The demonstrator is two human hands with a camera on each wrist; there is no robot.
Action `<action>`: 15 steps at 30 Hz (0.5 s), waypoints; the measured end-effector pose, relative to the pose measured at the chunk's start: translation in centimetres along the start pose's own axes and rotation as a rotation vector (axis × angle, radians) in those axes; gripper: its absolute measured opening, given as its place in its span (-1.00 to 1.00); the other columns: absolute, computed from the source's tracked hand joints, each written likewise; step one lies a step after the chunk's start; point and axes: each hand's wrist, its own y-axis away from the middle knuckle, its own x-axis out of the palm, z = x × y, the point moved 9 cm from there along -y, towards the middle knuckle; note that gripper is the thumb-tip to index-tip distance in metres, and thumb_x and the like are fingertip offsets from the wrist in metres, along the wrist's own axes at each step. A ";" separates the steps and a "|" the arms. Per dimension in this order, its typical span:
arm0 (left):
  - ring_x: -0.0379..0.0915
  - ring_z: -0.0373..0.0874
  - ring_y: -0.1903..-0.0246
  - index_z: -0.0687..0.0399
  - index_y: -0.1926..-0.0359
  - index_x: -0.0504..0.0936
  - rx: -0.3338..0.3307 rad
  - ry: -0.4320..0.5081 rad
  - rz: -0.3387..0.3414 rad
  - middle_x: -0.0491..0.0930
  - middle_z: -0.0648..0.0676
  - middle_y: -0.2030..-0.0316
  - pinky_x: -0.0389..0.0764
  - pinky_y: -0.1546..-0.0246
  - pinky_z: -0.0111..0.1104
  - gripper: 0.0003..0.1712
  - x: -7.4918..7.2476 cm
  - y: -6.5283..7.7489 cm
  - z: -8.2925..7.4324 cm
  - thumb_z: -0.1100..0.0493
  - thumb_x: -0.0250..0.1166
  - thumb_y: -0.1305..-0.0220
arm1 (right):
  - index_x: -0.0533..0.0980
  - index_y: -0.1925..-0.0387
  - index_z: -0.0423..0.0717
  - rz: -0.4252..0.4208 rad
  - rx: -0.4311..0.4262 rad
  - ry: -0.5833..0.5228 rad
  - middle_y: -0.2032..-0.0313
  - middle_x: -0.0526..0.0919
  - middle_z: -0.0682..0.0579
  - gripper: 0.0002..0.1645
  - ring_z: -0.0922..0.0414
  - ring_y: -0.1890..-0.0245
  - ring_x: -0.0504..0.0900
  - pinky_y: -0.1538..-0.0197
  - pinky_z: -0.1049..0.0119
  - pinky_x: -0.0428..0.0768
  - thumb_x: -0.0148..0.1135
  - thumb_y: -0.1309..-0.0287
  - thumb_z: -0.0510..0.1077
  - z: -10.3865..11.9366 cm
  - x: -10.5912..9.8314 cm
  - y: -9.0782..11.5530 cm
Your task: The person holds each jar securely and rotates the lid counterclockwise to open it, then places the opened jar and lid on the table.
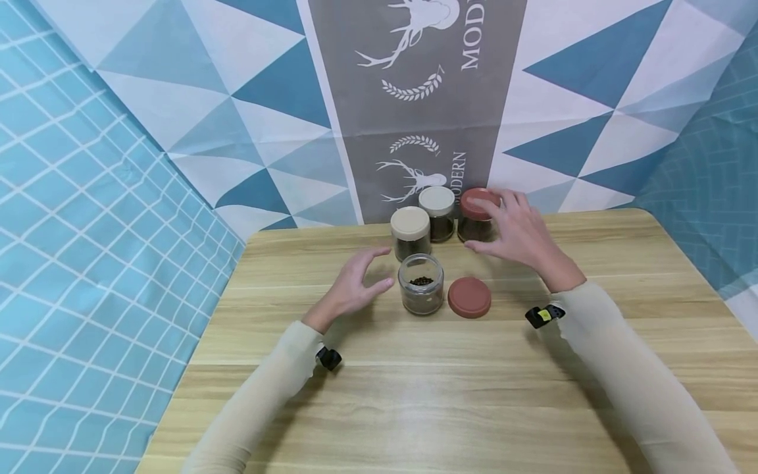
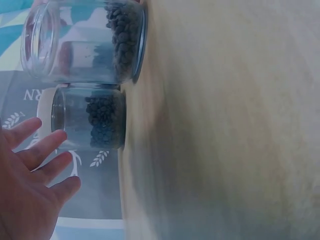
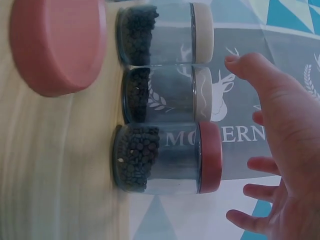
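Note:
An uncapped glass jar (image 1: 421, 293) with dark beans at its bottom stands near the middle of the table. Beside it lies a loose red lid (image 1: 470, 297). My left hand (image 1: 357, 282) is just left of that jar, fingers spread and apart from the glass. At the back stands a glass jar with a red lid (image 1: 481, 203), partly filled with dark beans. My right hand (image 1: 520, 227) reaches around its right side with parted fingers; in the right wrist view a gap shows between the fingers and the red-capped jar (image 3: 165, 157).
Two jars with cream lids, one nearer (image 1: 410, 227) and one farther back (image 1: 437, 201), stand left of the red-capped jar. Behind them hangs a patterned cloth (image 1: 414, 118) at the table's back edge. The wooden table (image 1: 379, 395) extends toward me.

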 end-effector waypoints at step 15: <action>0.31 0.30 -0.68 0.20 -0.67 0.39 -0.016 0.031 0.018 0.46 0.29 -0.64 0.23 -0.76 0.30 -0.03 1.0 0.6 0.5 -0.26 0.27 -0.46 | 0.43 -0.66 0.15 -0.016 0.087 -0.023 -0.64 0.32 -0.40 0.05 -0.51 -0.57 0.33 -0.33 -0.65 0.51 0.60 -0.21 0.26 -1.0 -0.6 -3.6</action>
